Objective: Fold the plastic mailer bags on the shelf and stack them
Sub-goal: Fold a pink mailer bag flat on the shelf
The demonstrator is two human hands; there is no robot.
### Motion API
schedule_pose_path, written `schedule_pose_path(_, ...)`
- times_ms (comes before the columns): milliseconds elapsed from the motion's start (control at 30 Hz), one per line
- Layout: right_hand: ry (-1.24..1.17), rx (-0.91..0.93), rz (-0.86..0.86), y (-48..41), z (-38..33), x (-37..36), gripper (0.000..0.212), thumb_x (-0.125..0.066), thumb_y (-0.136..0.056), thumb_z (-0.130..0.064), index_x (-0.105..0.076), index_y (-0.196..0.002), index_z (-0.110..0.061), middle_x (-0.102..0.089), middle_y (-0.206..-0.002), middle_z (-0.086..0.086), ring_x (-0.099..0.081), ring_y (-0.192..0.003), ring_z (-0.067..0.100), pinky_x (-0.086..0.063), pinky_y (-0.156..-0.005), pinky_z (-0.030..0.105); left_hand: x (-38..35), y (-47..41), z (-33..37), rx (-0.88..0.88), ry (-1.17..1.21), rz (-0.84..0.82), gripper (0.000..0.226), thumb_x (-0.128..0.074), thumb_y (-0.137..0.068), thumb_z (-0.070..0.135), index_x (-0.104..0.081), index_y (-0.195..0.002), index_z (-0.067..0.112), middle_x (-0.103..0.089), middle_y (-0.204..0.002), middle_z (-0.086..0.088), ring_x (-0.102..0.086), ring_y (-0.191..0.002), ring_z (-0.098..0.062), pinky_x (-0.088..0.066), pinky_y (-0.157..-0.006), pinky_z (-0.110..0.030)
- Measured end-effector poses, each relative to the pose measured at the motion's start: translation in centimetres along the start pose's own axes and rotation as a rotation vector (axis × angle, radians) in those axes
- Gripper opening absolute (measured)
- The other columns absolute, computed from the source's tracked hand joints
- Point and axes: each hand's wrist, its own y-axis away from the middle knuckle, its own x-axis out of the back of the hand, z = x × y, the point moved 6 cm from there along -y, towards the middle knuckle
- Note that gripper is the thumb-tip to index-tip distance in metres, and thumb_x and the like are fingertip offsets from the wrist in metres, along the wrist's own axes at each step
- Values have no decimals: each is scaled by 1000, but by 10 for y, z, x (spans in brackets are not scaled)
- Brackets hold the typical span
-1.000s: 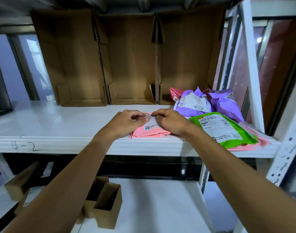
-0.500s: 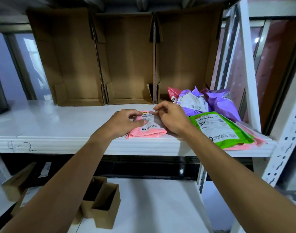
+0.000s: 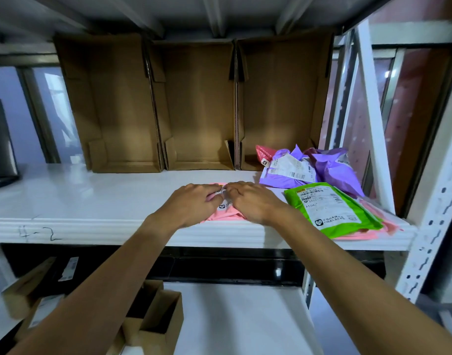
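A small folded pink mailer bag with a white label lies near the front edge of the white shelf. My left hand and my right hand both rest flat on top of it, pressing it down, fingertips almost meeting over the label at its far edge. Most of the bag is hidden under my hands. To the right lies a green mailer bag, label up, on top of flat pink bags. Behind it sit crumpled purple mailer bags and a red one.
Three open cardboard boxes stand side by side at the back of the shelf. A white perforated upright post borders the right side. On the lower shelf are small cardboard boxes. A dark object stands at far left.
My fingers, which were pinching and folding the pink bag's far edge, have come down flat onto it. The bag looks more compact and lies mostly under my hands.
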Motion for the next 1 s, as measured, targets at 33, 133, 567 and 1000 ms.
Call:
schedule_pose_path(33,11,11,-10,0,0,0,43,-27,-106,-17,-44,-143,-5,-43,-151,12,-39,-138,33,-38,-109,47,-1,0,-1,6,7,-14,45,-38,-104,45,-47,-147,36,-51,-150,6,-48,-134,-28,-37,-103,-35)
schedule_pose_path(133,39,42,-37,-2,-1,-3,44,-23,-107,-16,-41,-145,-3,-39,-155,11,-33,-143,28,-29,-114,37,-1,-1,-1,0,32,-36,46,-34,-105,50,-47,-147,37,-51,-150,10,-49,-133,-28,-37,-107,-36)
schedule_pose_path(567,-71,19,-124,-7,-5,-5,46,-25,-107,-20,-40,-148,-5,-30,-159,14,-25,-146,30,-23,-119,43,2,-5,2,67,148,-134,38,-45,-103,40,-59,-138,31,-75,-99,-7,-70,-87,-27,-51,-71,-29)
schedule_pose_path(1000,-355,-33,63,5,-5,13,43,-38,-99,-24,-51,-140,-20,-47,-149,5,-46,-129,23,-39,-103,36,0,-1,17,66,106,-61,46,-23,-110,22,-46,-149,20,-44,-156,-2,-38,-142,-27,-30,-110,-34)
